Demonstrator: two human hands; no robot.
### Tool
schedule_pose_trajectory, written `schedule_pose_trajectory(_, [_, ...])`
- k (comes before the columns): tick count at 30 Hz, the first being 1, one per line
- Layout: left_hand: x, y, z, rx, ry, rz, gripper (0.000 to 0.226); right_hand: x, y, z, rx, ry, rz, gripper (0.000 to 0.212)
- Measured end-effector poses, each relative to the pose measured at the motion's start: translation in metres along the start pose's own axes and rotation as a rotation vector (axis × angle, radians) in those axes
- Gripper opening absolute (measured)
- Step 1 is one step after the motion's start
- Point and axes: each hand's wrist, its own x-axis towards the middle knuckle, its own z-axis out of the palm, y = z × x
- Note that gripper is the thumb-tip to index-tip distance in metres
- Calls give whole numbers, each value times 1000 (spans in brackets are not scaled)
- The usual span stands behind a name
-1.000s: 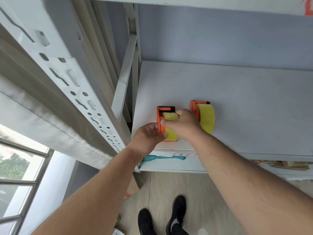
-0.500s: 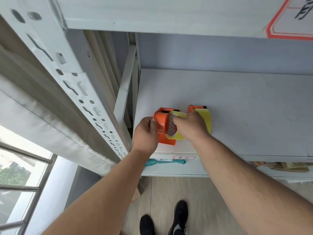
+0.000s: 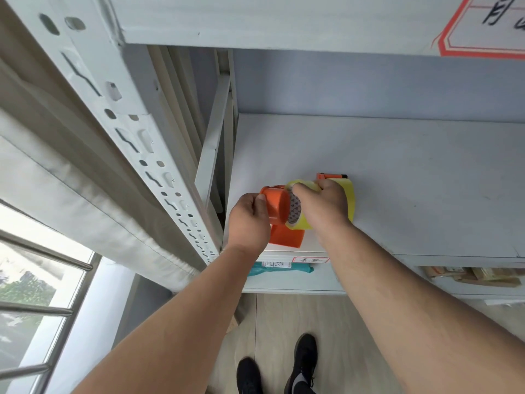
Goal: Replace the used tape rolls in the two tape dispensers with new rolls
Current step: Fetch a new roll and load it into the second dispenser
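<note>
The near orange dispenser (image 3: 279, 214), lying flat on the shelf (image 3: 397, 177) 1 second ago, is now being tipped onto its side at the shelf's front left corner, so that its round hub is being turned toward the left. It is being gripped by the left hand (image 3: 250, 220), whose fingers are curled round the hub end. The yellow tape roll (image 3: 298, 211) is being pinched by the right hand (image 3: 324, 206) across its rim, thumb below and fingers over the top. Half a second ago the roll was being seated close against the orange body; now its patterned inner core is being exposed and the roll is being drawn slightly rightward, though it is still touching the hub.

By this change the removal of the first used roll is being signalled as under way, not yet finished. The second dispenser (image 3: 338, 183), loaded with its own yellow roll, is being left upright just behind the right hand, partly hidden by it. No new rolls are being shown on the shelf, so most of the task is being judged as still ahead.
</note>
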Motion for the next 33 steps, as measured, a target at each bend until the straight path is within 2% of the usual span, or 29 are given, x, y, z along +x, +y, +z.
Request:
schedule_pose_trajectory(5, [-3, 1, 3, 66, 47, 23, 26, 0, 10, -2, -54, 20, 7, 44])
schedule_pose_trajectory(8, [-9, 1, 5, 130, 59, 65, 29, -4, 10, 3, -129, -32, -11, 56])
schedule_pose_trajectory(11, [-13, 0, 6, 132, 80, 69, 28, -11, 8, 15, -72, -66, -18, 67])
schedule_pose_trajectory(15, [-13, 2, 6, 116, 91, 62, 28, -13, 1, 11, 136, -84, 171, 48])
schedule_pose_trajectory(17, [-15, 4, 6, 142, 86, 77, 29, -12, 0, 6, 168, -74, 242, 50])
schedule_pose_trajectory(22, [-19, 9, 9, 155, 102, 99, 28, -21, -1, 13, 8, -38, 17, 54])
schedule_pose_trajectory(24, [-17, 9, 8, 154, 100, 103, 28, -25, -3, 15, 69, -133, 97, 58])
schedule_pose_trajectory(26, [-15, 7, 6, 156, 104, 102, 27, -26, -4, 15, 192, -231, 266, 65])
schedule_pose_trajectory(27, [-13, 4, 5, 159, 109, 100, 26, -27, -2, 14, 223, -263, 313, 59])
schedule_pose_trajectory(29, [-11, 0, 4, 149, 126, 87, 24, -30, 5, 17, 235, -306, 311, 38])
schedule_pose_trajectory(30, [-10, -2, 3, 141, 134, 75, 23, -33, 9, 19, 249, -311, 307, 35])
schedule_pose_trajectory(33, [-8, -4, 1, 139, 138, 57, 22, -43, 18, 25, 243, -257, 275, 40])
